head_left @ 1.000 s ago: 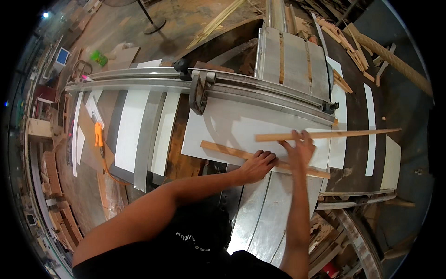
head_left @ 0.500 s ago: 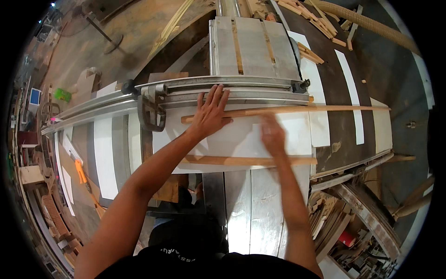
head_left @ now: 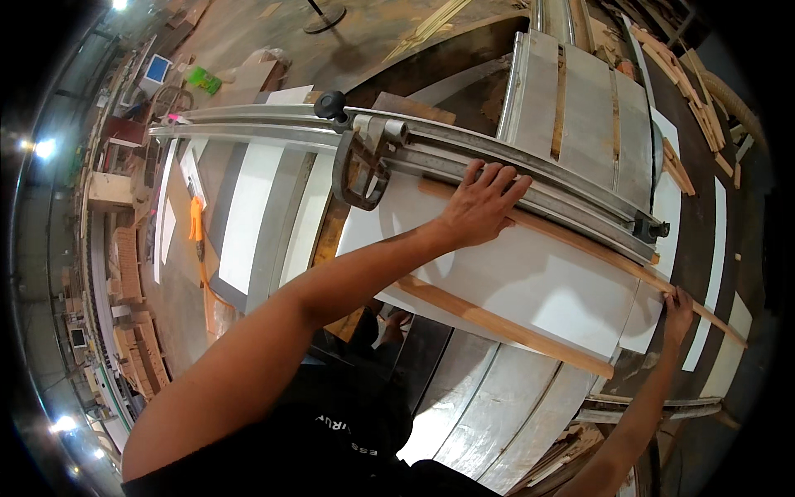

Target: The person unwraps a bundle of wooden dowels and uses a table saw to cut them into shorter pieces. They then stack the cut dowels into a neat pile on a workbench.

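A long wooden strip point(head_left: 571, 240) lies along the near side of a metal fence point(head_left: 567, 205), on a white board point(head_left: 546, 277). My left hand point(head_left: 483, 205) is closed over the strip near its left part, pressing it to the fence, with fingers bent over the rail. Farther right, my right hand point(head_left: 677, 311) grips the same strip close to its far end, past the fence's end stop. Nearer to me, a second wooden strip point(head_left: 505, 325) lies along the board's near edge, touched by neither hand.
A fence clamp with a black knob point(head_left: 330, 105) stands left of my left hand. Ribbed metal tables point(head_left: 538, 91) lie beyond the fence. An orange-handled tool point(head_left: 196, 219) lies on the left. Loose wood pieces point(head_left: 679, 79) are piled at the far right.
My view has turned left. My right hand, blurred before near the middle of the strip, now grips it farther right. My left hand's fingers have bent over the fence, and the strip sits closer against it.
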Demonstrator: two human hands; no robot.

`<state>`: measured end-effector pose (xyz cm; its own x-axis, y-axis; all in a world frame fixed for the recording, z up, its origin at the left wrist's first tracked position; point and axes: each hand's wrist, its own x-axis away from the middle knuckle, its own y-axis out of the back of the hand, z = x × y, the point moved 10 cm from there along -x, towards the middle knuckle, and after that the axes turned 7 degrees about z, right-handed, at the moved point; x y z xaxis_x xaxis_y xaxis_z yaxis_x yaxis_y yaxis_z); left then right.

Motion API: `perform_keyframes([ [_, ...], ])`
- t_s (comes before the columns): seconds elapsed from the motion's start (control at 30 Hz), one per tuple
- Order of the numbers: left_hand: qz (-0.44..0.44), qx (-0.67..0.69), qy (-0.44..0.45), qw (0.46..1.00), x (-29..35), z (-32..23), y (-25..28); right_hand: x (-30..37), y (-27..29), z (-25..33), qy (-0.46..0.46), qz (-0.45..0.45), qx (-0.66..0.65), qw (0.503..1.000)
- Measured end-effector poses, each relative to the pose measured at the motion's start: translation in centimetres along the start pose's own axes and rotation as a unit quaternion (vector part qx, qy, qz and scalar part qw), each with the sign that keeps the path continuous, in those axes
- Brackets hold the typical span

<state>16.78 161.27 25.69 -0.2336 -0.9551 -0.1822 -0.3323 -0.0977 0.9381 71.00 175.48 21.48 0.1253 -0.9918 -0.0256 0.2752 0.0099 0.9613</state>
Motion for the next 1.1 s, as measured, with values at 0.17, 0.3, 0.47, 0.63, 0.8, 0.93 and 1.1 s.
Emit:
perform_keyframes([
  [0.17,0.0,0.014,0.047,0.999,1.5,2.1,1.6,0.1,-0.3,3.9,0.011,0.008,-0.034,0.999],
  [0.3,0.011,0.001,0.072,0.997,2.2,3.3,2.0,0.3,-0.8,5.0,-0.006,0.014,-0.072,0.997],
  [0.47,0.019,-0.019,0.053,0.998,2.2,3.6,2.1,0.5,-1.2,5.0,-0.001,0.011,-0.062,0.998],
  [0.63,0.022,-0.026,0.03,0.999,-0.8,-0.4,0.5,0.7,-0.8,5.7,0.021,-0.026,-0.02,0.999],
  [0.8,0.01,-0.073,-0.068,0.995,-7.8,-10.7,-4.4,0.3,-0.7,6.2,0.053,-0.033,-0.011,0.998],
  [0.93,-0.028,-0.107,-0.045,0.993,-10.6,-13.4,-6.8,0.6,0.5,7.6,0.068,-0.078,-0.013,0.995],
  [1.1,-0.013,-0.099,-0.074,0.992,-10.4,-13.5,-6.4,0.3,0.6,7.4,0.034,-0.001,-0.008,0.999],
])
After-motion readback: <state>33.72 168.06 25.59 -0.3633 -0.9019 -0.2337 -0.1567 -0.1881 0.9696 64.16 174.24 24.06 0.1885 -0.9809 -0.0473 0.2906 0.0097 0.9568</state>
